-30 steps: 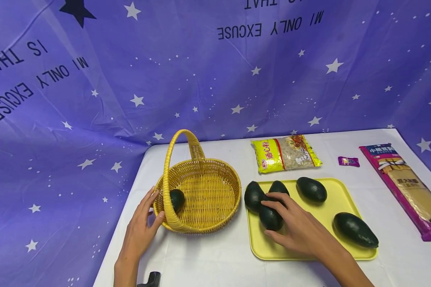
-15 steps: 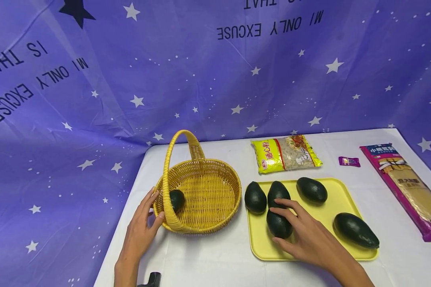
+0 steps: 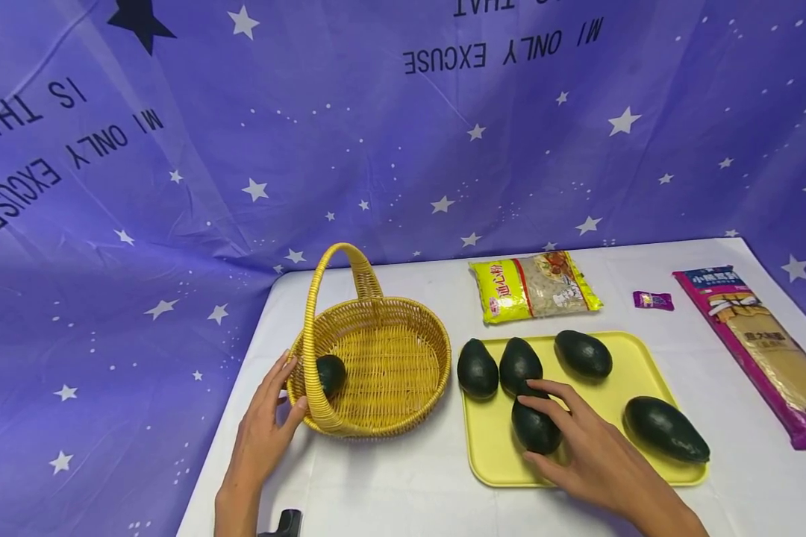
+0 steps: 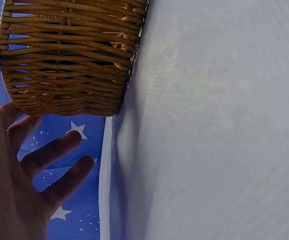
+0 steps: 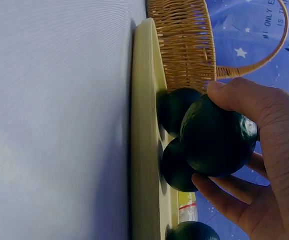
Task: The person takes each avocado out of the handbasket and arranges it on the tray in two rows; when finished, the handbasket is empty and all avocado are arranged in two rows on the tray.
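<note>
My right hand (image 3: 587,447) grips a dark green avocado (image 3: 532,429) over the left part of the yellow tray (image 3: 497,468). In the right wrist view, thumb and fingertips hold that avocado (image 5: 217,140) from opposite sides, with two more behind it. Several other avocados lie on the tray, one at the left edge (image 3: 478,370) and one at the right (image 3: 665,430). To the left stands a wicker basket (image 3: 389,373) with a single avocado (image 3: 331,375) inside, partly behind the handle. My left hand (image 3: 262,425) touches the basket's left side, its fingers spread in the left wrist view.
Behind the tray lies a yellow bag of pasta (image 3: 536,288). A small purple packet (image 3: 653,300) and a long magenta noodle pack (image 3: 759,350) are at the right. Near the front edge is a black object (image 3: 289,523). A purple starred cloth (image 3: 376,134) hangs behind the white table.
My right hand has shifted right and a little nearer with its avocado, away from the leftmost avocado. My left hand and the basket have stayed in place.
</note>
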A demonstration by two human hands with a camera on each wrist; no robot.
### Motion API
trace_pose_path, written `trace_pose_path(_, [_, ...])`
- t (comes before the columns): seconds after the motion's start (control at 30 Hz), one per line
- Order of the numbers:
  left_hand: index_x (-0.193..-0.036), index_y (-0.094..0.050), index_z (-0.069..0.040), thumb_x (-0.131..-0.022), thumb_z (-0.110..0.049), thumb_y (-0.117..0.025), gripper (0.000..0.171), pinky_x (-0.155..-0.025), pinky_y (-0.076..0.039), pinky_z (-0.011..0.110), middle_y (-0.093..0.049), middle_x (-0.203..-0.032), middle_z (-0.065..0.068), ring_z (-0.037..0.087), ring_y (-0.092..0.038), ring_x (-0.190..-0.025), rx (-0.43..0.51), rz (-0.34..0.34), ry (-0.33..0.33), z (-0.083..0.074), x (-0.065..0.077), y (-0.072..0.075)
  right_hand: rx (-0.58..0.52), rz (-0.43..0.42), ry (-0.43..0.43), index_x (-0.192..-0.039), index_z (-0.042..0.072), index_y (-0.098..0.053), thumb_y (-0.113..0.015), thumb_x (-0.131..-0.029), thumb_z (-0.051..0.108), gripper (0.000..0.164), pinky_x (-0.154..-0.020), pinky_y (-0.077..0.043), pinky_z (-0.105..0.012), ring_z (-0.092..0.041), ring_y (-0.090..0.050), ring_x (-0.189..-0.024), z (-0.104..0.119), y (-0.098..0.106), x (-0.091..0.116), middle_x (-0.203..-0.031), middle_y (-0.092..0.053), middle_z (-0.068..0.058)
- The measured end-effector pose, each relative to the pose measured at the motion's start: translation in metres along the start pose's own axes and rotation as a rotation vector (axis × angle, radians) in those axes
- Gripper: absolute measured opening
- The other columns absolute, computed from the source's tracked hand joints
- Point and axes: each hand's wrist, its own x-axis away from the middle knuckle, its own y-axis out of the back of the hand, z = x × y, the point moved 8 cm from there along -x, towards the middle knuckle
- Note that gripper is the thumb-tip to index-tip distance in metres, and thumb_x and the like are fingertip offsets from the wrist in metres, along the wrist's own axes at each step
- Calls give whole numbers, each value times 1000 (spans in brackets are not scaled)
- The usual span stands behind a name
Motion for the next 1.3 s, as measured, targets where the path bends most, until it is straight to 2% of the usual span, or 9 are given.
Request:
trace_pose_path(0.13, [-168,-39,-36,-106,-29,-68,68,-100,-55,25,-32,-175,-12,19,-54,-139,4,-1,7,1,-1,0,4,5,-21,-143,24,-66,-99,-72,30,79,-68,-47,-9,-8,-65,-101,-5,1,6,-156,-53,1])
trace_pose_path(0.33, [-167,-39,-37,-106,-28,-69,69,-101,-52,18,-34,-175,-8,19,-53,-142,6,-7,10,2,0,-1,50,8,-32,-141,25,-67,-100,-69,29,79,-85,-50,-8,-12,-64,-109,-13,3,14,-152,-55,2])
trace_pose_path(0.63, [-168,-40,-32,-106,-26,-68,68,-100,-55,23,-33,-175,-6,22,-54,-141,3,-9,-11,-2,0,0,112,67,-108,-139,26,-68,-100,-71,36,76,-81,-66,-37,-14,-66,-109,-24,2,25,-149,-55,3])
trace_pose_path(0.87, [-168,-39,-31,-106,-25,-68,69,-100,-55,23,-35,-175,-2,20,-52,-142,-2,-12,-20,-1,0,0,135,63,-105,-138,24,-69,-100,-71,35,75,-85,-66,-43,-16,-66,-114,-26,3,30,-147,-56,2])
trace_pose_path(0.97, [-168,-39,-31,-106,-26,-68,69,-100,-55,23,-33,-175,-5,20,-52,-143,-4,-10,-17,0,0,0,139,63,-107,-139,25,-69,-99,-71,36,75,-85,-66,-39,-15,-66,-113,-27,3,31,-147,-56,2])
trace_pose_path(1.07, [-168,-39,-32,-106,-26,-69,69,-101,-55,23,-32,-175,-8,21,-52,-142,-3,-9,-11,1,0,0,135,63,-103,-140,27,-68,-99,-72,37,75,-92,-59,-20,-14,-65,-114,-28,4,32,-148,-56,4])
trace_pose_path(1.17, [-168,-40,-31,-106,-26,-69,69,-100,-55,23,-33,-175,-8,21,-53,-143,-1,-11,-15,0,0,0,124,68,-98,-141,27,-68,-99,-73,36,75,-100,-44,-4,-14,-64,-116,-29,4,32,-149,-55,4])
trace_pose_path(1.23, [-168,-40,-31,-106,-26,-69,69,-100,-55,22,-34,-175,-6,21,-52,-143,1,-11,-15,0,0,0,121,73,-98,-141,27,-68,-99,-73,36,76,-102,-41,-3,-14,-63,-117,-29,4,32,-149,-55,4])
trace_pose_path(1.3, [-168,-40,-32,-106,-27,-69,69,-100,-54,20,-34,-175,-6,21,-51,-144,3,-10,-13,0,0,0,124,83,-102,-142,26,-68,-99,-74,37,76,-101,-49,-11,-15,-63,-119,-29,4,32,-150,-54,4])
